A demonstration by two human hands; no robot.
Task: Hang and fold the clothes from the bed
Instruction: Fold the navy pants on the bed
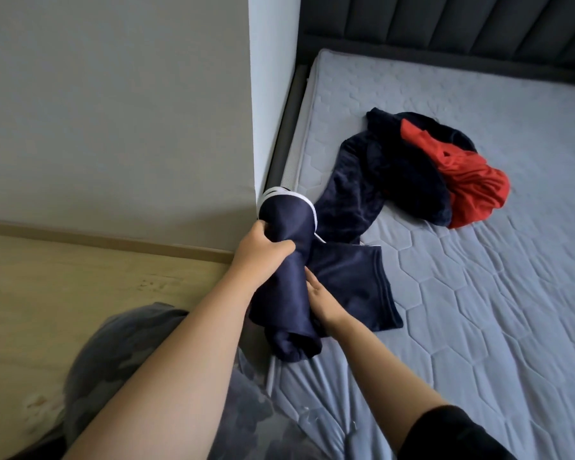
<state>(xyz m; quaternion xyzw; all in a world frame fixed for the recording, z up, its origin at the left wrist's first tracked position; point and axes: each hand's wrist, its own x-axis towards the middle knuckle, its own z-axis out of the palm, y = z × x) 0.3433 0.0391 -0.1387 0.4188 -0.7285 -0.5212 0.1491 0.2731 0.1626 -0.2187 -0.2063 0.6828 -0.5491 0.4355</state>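
A navy garment with white trim (pixel 287 224) is bunched at the bed's left edge. My left hand (pixel 259 249) grips its upper part, fingers curled round the cloth. Lower and to the right, my right hand (pixel 322 298) rests with straight fingers against the same garment; its fingertips are hidden in the folds. Part of the navy cloth lies flat on the grey quilted mattress (pixel 478 293). Further back lies a dark blue fleece piece (pixel 362 194) joined to a heap of dark and red clothing (pixel 465 187).
A white wall corner (pixel 269 111) stands right beside the bed's left edge. A dark padded headboard (pixel 445 24) runs along the back. Pale wooden floor (pixel 80 293) lies to the left. My patterned grey trousers (pixel 140 353) show below.
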